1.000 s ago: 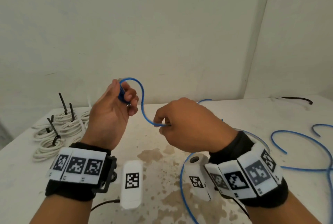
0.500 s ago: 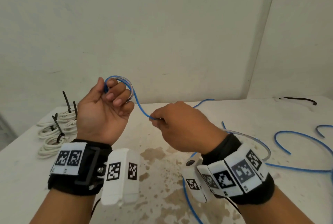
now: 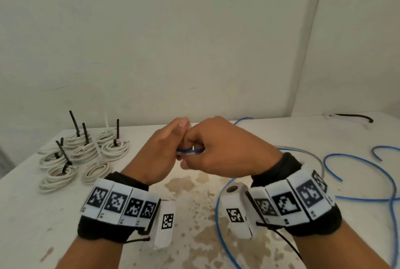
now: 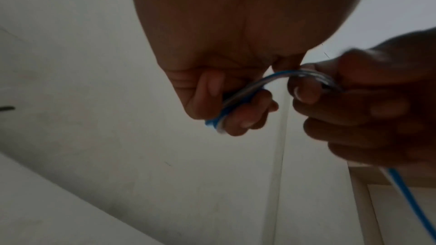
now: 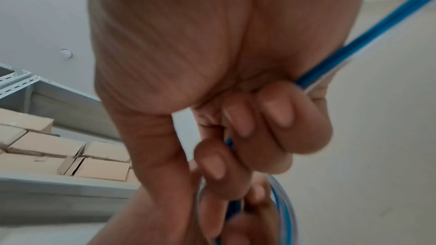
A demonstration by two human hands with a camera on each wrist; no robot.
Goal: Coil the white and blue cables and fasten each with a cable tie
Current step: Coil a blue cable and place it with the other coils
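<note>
Both hands meet above the middle of the table. My left hand (image 3: 164,149) pinches a small loop of the blue cable (image 3: 190,151) between thumb and curled fingers; in the left wrist view the loop (image 4: 240,98) runs from its fingers (image 4: 245,118) to the other hand. My right hand (image 3: 218,149) grips the same cable, which passes through its curled fingers (image 5: 278,118) and leaves as a blue strand (image 5: 368,47). The rest of the blue cable (image 3: 357,160) trails loose over the table's right side. Several white cable coils (image 3: 86,154) with black ties lie at the left.
The white table (image 3: 30,221) has brown stains in its middle (image 3: 188,184). A black cable tie (image 3: 355,116) lies at the far right by the wall. Cardboard boxes (image 5: 70,157) on a metal shelf appear in the right wrist view.
My left hand came down and toward the middle; my right hand moved up to meet it. The long blue arc between them has closed into a small loop held by both hands.
</note>
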